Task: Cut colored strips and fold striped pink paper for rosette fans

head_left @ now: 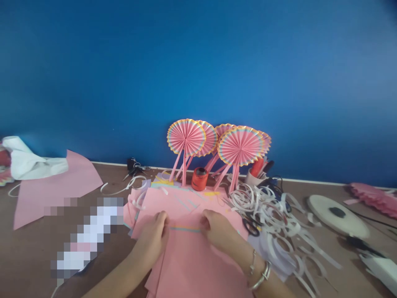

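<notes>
My left hand [154, 235] and my right hand [217, 230] rest on a pink paper sheet [192, 265] lying on the brown table. Both pinch the sheet along a fold line edged with a coloured stripe [185, 228], fingers curled and pressed together. The sheet lies on top of a stack of more pink sheets [173, 198]. My right wrist wears silver bracelets [262, 275]. Several finished pink pleated paper fans [238, 147] on pink sticks lean against the blue wall behind the stack.
An orange ribbon spool [199, 179] stands under the fans. White paper strips [273, 211] curl in a pile at right with black scissors [252, 227]. A white round disc [336, 215], a pen cup [256, 174], a loose pink sheet [52, 188] and white paper [27, 161] lie around.
</notes>
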Tool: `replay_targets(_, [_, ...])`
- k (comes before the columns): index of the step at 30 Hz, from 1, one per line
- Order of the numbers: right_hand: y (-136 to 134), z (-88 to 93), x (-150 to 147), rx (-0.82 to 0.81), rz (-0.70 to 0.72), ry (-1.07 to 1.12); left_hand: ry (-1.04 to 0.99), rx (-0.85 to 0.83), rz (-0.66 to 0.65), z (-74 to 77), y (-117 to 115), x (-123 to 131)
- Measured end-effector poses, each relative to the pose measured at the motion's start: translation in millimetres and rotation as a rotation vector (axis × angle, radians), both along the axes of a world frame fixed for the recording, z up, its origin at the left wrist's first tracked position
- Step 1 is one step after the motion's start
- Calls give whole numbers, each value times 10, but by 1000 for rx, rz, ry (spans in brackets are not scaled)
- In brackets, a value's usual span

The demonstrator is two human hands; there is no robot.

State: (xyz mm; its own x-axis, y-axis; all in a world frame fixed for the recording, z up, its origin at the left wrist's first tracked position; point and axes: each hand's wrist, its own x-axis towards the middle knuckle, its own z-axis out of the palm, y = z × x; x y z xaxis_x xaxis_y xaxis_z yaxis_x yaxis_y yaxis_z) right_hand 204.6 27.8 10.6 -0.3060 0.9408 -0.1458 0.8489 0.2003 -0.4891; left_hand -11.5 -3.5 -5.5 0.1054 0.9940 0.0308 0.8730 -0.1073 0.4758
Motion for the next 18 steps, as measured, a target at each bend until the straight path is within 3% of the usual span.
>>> replay_targets(3, [20,3,39,-5,17,20,3,80,-83,100,-117,93])
replay_targets(7, [34,67,50,-60,34,127,117,94,-545,73,-289,367])
replay_targets(9, [55,116,74,-90,30,222,221,108,-689,-13,-326,487])
replay_targets(14, [208,169,233,-149,-115,364,396,227,-744,-145,-340,597])
replay_targets(18, [365,182,263,39,-150,298,396,287,-715,-135,-385,610])
